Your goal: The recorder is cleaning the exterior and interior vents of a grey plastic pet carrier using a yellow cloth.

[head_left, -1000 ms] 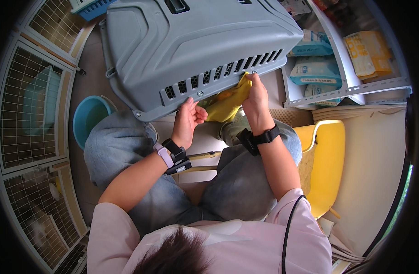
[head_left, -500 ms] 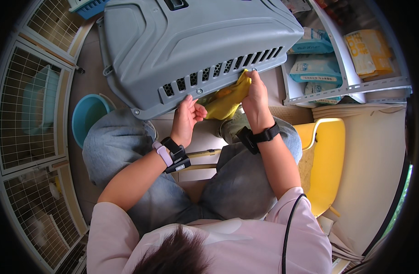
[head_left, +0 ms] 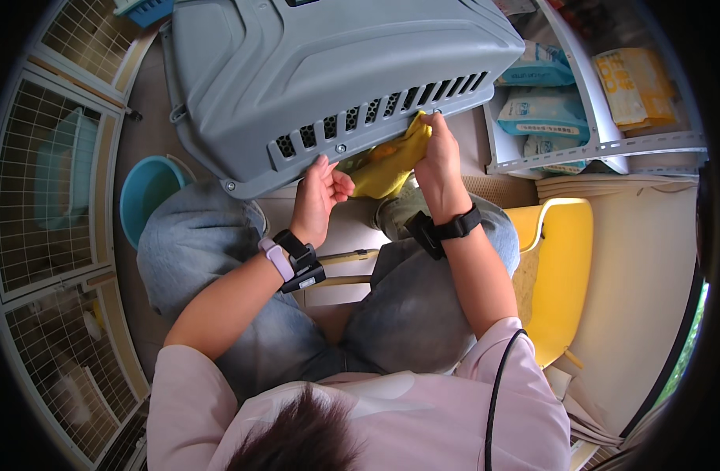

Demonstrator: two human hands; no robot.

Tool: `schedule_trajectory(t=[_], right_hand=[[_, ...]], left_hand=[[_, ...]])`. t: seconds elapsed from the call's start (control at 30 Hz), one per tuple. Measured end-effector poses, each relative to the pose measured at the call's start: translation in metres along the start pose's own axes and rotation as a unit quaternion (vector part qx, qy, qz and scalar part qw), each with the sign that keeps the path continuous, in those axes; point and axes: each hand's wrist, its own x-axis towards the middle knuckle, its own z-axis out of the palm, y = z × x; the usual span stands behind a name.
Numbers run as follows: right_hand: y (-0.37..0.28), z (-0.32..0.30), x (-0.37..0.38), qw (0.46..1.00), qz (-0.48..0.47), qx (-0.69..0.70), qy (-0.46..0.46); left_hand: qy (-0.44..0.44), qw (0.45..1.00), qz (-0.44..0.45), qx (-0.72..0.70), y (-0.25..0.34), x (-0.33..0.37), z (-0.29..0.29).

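A grey plastic pet carrier (head_left: 328, 71) with a row of vent slots stands tilted in front of my knees. My right hand (head_left: 440, 161) is closed on a yellow cloth (head_left: 393, 167) and presses it up at the carrier's lower edge, below the slots. The cloth hangs down to the left from my fingers. My left hand (head_left: 317, 196) is at the same edge, further left, its thumb against the rim and its other fingers curled below. What those curled fingers touch is partly hidden.
A blue bucket (head_left: 149, 192) stands beside my left knee. Wire-mesh cage doors (head_left: 50, 188) line the left side. On the right are a shelf (head_left: 595, 149) with several blue bags (head_left: 542, 114), a yellow-white package (head_left: 634, 88), and a yellow bin (head_left: 568, 275) by my right leg.
The carrier has shifted very slightly up and to the left in view. My right hand has risen slightly with the cloth along the edge; my left hand stays at the rim.
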Motion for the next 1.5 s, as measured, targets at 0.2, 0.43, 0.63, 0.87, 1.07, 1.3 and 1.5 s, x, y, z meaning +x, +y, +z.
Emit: schedule_trajectory(t=[0.2,0.43,0.63,0.87,1.07,1.3,1.5], right_hand=[[0.004,-0.004,0.006,1.000,-0.003,0.010,-0.002],[0.003,-0.003,0.004,1.000,0.002,0.013,-0.003],[0.002,0.004,0.000,0.999,-0.010,0.026,0.022],[-0.001,0.007,-0.005,0.999,-0.016,0.025,0.023],[-0.001,0.009,-0.006,0.999,-0.006,0.027,0.028],[0.001,0.002,-0.001,1.000,0.002,0.011,-0.002],[0.000,0.004,-0.004,1.000,-0.007,-0.005,0.004]], left_hand=[[-0.002,1.000,0.000,0.002,0.000,0.000,0.002],[-0.006,1.000,-0.003,0.009,0.000,0.000,0.001],[0.000,1.000,-0.007,0.009,0.001,-0.001,0.003],[0.002,1.000,-0.009,0.009,0.001,-0.002,0.003],[-0.003,1.000,0.001,0.004,0.001,-0.001,0.002],[-0.001,1.000,-0.002,0.006,0.000,-0.003,0.004],[0.002,1.000,0.000,0.010,0.001,-0.002,0.004]])
